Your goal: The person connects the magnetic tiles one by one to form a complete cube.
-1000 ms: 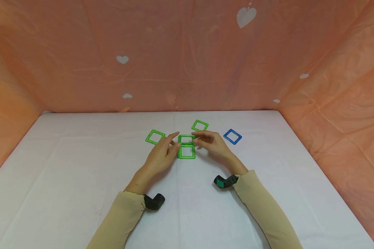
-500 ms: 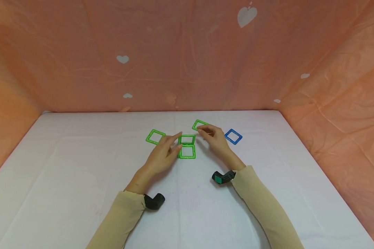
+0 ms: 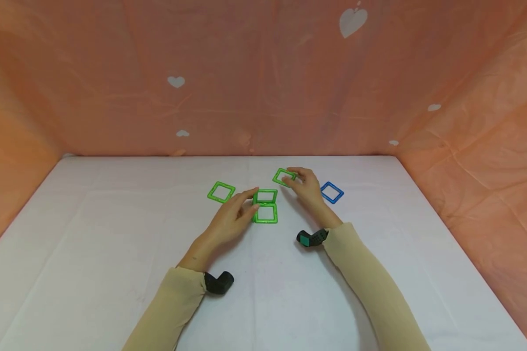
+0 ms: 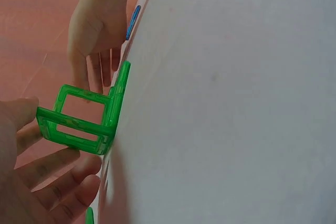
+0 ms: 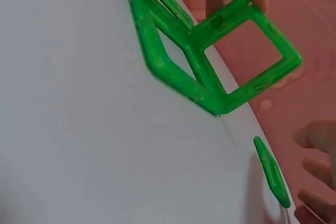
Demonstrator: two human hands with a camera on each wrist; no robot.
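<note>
In the head view, my left hand (image 3: 230,219) is at the left side of a small structure of joined green magnetic square tiles (image 3: 265,222), thumb and forefinger gripping its edges. In the left wrist view, that structure (image 4: 109,129) has tiles standing up from the tabletop; the right wrist view shows their open frames (image 5: 194,40) meeting at an angle. My right hand (image 3: 309,190) reaches over a separate green square tile (image 3: 276,174) at the back. In the right wrist view, its fingers (image 5: 315,171) are spread beside that tile (image 5: 271,171), with a small gap.
Another green tile (image 3: 215,199) lies flat just beyond my left hand. A blue square tile (image 3: 338,198) rests to the right of my right hand. White cloth covers the table (image 3: 92,243), and an orange curtain (image 3: 224,97) hangs behind it.
My right hand has left the structure's right side and moved back and slightly right to the separate green tile. My left hand has stayed at the structure.
</note>
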